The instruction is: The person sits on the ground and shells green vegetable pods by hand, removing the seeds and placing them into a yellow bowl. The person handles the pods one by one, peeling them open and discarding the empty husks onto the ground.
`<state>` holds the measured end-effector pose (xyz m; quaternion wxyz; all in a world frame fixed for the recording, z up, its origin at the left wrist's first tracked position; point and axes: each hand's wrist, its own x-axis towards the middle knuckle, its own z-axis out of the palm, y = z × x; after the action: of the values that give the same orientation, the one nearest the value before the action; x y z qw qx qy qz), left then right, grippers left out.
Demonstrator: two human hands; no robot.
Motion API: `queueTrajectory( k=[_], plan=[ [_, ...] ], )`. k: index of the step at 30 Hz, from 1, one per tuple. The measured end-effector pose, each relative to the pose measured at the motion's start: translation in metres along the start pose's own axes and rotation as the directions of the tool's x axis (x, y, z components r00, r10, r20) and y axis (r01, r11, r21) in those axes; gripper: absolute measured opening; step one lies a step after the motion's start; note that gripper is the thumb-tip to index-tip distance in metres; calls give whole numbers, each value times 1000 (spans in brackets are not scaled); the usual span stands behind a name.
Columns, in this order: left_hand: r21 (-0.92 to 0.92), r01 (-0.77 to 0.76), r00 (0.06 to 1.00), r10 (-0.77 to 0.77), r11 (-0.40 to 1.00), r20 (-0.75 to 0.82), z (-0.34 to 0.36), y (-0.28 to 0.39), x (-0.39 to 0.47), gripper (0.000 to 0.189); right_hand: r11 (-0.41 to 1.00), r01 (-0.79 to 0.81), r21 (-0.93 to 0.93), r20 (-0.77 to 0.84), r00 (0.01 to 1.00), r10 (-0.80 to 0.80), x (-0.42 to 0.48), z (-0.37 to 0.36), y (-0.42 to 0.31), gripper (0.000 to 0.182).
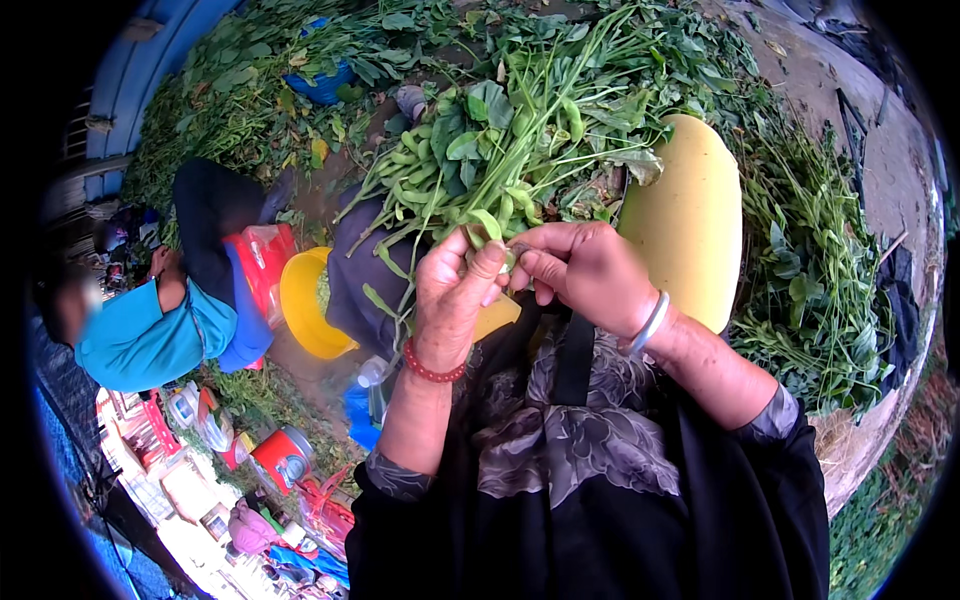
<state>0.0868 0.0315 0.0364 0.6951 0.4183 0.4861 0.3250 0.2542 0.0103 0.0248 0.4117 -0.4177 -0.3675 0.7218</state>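
My left hand [457,289], with a red beaded bracelet at its wrist, grips a green bean pod [486,223] between thumb and fingers. Touching it from the right is my right hand [581,270], a pale bangle on the wrist; its thumb and forefinger pinch at the pod's lower end. What lies between the fingertips is too small to tell. Leafy bean stalks with plump green pods [424,176] lie across my lap just beyond both hands. A yellow tub [300,304] stands left of my knee, with small pale green pieces partly visible inside.
Heaped bean plants [806,300] cover the ground at the right and far side. A large yellow rounded object [682,217] is beside my right arm. Another person in a teal top [161,330] sits at the left, near a red plastic bag [262,262]. A red can [281,457] stands lower left.
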Motion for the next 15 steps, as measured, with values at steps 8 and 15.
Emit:
queueTrajectory(
  k=[8, 15],
  plan=[
    [-338, 42, 998, -27, 940, 50, -30, 11, 5, 27, 974, -128, 189, 3, 991, 130, 16, 6, -3, 21],
    [-632, 243, 962, -100, 736, 254, -63, 35, 12, 35, 989, 75, -131, -122, 988, -91, 17, -4, 49, 21]
  ],
)
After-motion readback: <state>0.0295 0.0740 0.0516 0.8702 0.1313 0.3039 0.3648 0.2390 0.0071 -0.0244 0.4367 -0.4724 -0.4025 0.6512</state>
